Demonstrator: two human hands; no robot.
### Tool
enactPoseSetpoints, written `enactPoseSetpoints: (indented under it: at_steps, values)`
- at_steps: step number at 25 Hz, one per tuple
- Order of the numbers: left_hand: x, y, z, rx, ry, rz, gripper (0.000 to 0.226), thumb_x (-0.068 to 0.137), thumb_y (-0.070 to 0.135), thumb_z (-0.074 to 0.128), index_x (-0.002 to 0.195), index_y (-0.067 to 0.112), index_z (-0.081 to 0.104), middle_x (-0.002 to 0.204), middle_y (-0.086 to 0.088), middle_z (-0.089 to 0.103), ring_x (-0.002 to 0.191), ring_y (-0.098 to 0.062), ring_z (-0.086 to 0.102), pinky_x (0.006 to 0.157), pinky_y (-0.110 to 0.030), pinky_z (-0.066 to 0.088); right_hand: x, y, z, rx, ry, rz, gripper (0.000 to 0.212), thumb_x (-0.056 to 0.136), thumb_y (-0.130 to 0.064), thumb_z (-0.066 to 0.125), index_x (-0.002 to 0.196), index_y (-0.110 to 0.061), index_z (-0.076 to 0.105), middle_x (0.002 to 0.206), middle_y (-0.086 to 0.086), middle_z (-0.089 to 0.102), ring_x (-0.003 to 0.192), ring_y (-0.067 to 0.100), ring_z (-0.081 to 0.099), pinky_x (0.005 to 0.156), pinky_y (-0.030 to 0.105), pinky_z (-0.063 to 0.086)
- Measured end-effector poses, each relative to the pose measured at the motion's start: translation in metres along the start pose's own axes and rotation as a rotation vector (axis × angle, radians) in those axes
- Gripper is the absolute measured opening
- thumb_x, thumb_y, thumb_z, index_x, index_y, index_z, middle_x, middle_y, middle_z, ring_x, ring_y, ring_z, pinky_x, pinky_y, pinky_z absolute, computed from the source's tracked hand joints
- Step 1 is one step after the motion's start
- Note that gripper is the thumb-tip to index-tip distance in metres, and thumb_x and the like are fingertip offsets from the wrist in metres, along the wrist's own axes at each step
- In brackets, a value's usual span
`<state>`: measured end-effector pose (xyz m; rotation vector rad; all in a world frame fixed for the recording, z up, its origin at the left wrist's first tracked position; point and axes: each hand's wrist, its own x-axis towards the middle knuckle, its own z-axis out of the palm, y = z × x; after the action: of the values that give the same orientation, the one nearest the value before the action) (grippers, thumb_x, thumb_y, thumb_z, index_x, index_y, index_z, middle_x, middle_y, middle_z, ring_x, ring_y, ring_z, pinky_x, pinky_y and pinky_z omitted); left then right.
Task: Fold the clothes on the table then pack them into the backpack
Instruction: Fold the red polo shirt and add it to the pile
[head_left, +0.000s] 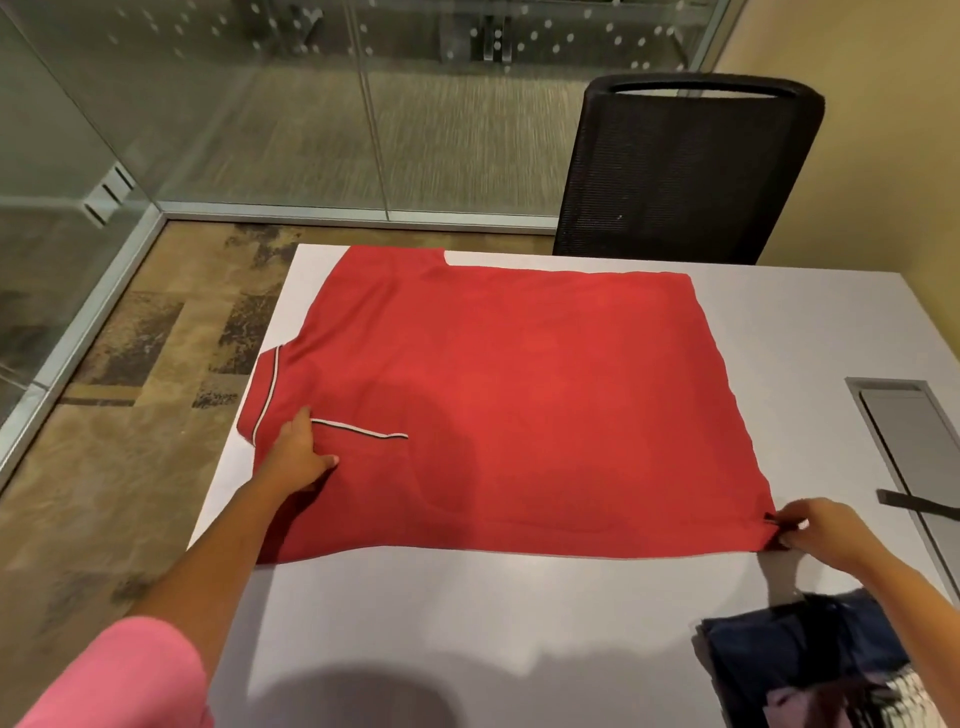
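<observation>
- Fingers (789, 540) of the right hand (826, 530) pinch the near hem corner of the red shirt (509, 405) at about 4 o'clock on the table (467, 623); pinching there likely keeps the hem taut and square for the next fold.
- Left hand (301, 452) lies with straight fingers pressing on the shirt near the collar (265, 395) at 9 o'clock, apparently pinning the cloth so it does not slide while the other hand pulls.
- Lying spread flat, back up, the shirt covers the far half of the table; its neck points to 9 o'clock and its hem to 3. One striped sleeve edge (358, 428) is tucked in across the back, so folding seems begun.
- Dark clothes (810, 660) are piled at 5 o'clock, touching nothing red, probably kept near for their turn.
- No backpack can be seen; a black strap (914, 501) at 3 o'clock may belong to it.
</observation>
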<state>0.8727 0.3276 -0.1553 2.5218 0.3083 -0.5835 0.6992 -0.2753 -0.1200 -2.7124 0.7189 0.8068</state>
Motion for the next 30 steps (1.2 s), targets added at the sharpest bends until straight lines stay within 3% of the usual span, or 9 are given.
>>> enactPoseSetpoints:
  at_steps: [2,5,13,15,17,19,22,26,30]
  values:
    - [0.001,0.009,0.0,-0.225,0.004,-0.153,0.046,0.085,0.002,0.068,0.123,-0.002,0.042,0.098,-0.026,0.061,0.066,-0.028,0.062,0.049,-0.033,0.054,-0.001,-0.005,-0.003,0.304,0.066,0.062,0.009,0.076,0.001,0.068,0.073,-0.007,0.07,0.065,0.008,0.07,0.062,0.023,0.061,0.059,0.03,0.044]
    - [0.008,0.019,-0.006,-0.44,-0.04,-0.153,0.019,0.095,0.0,0.052,0.112,0.007,0.051,0.08,-0.007,0.056,0.039,-0.007,0.059,0.035,-0.018,0.047,0.004,-0.015,-0.011,0.622,0.133,0.132,0.011,0.081,0.004,0.058,0.074,0.0,0.066,0.064,0.017,0.067,0.057,0.026,0.058,0.056,0.03,0.048]
    - [0.079,0.075,-0.075,-0.604,0.173,0.111,0.015,0.102,0.007,0.041,0.097,0.018,0.05,0.086,-0.007,0.053,0.048,0.0,0.063,0.049,-0.013,0.052,0.062,-0.047,-0.042,0.947,0.365,0.133,0.006,0.086,-0.001,0.055,0.087,-0.004,0.06,0.087,0.014,0.06,0.068,0.025,0.06,0.056,0.023,0.056]
    - [0.097,0.071,-0.077,-0.518,0.196,0.156,0.013,0.099,0.014,0.05,0.111,0.02,0.051,0.111,-0.011,0.054,0.076,-0.009,0.068,0.073,-0.027,0.058,0.078,-0.051,-0.042,0.991,0.344,0.082,0.037,0.085,0.003,0.061,0.119,-0.01,0.054,0.109,0.012,0.056,0.082,0.026,0.061,0.063,0.026,0.058]
    - [0.11,0.05,-0.07,-0.29,0.187,0.136,0.043,0.092,0.026,0.062,0.131,0.024,0.045,0.135,-0.015,0.043,0.111,-0.032,0.057,0.099,-0.048,0.046,0.084,-0.056,-0.039,0.885,0.353,0.083,0.067,0.083,0.002,0.065,0.14,-0.018,0.037,0.132,0.013,0.045,0.107,0.03,0.055,0.083,0.04,0.054]
    - [0.109,0.024,-0.054,-0.145,0.195,0.06,0.061,0.081,0.038,0.066,0.135,0.021,0.043,0.135,-0.021,0.043,0.121,-0.04,0.049,0.106,-0.051,0.039,0.086,-0.053,-0.029,0.8,0.383,0.12,0.072,0.083,-0.001,0.067,0.145,-0.012,0.032,0.141,0.019,0.04,0.121,0.034,0.049,0.093,0.043,0.046]
    - [0.076,-0.007,-0.031,-0.081,0.28,-0.126,0.058,0.083,0.041,0.061,0.13,0.01,0.048,0.13,-0.027,0.045,0.121,-0.045,0.044,0.106,-0.053,0.035,0.085,-0.036,-0.007,0.68,0.379,0.256,0.062,0.081,-0.018,0.073,0.135,-0.003,0.045,0.131,0.024,0.051,0.117,0.039,0.052,0.093,0.045,0.044]
    - [0.025,-0.031,-0.006,-0.104,0.357,-0.437,0.068,0.093,0.047,0.053,0.136,-0.002,0.036,0.142,-0.031,0.03,0.131,-0.048,0.029,0.107,-0.054,0.027,0.079,-0.027,0.009,0.668,0.273,0.37,0.043,0.074,-0.042,0.075,0.07,-0.004,0.056,0.077,0.016,0.058,0.075,0.033,0.055,0.065,0.037,0.038]
    - [0.009,-0.051,0.009,-0.322,0.322,-0.508,0.08,0.083,0.061,0.06,0.126,-0.005,0.05,0.126,-0.029,0.054,0.113,-0.046,0.053,0.095,-0.05,0.044,0.083,-0.031,0.019,0.885,0.271,0.449,0.033,0.077,-0.026,0.078,0.084,0.003,0.062,0.092,0.017,0.062,0.084,0.033,0.057,0.076,0.04,0.047]
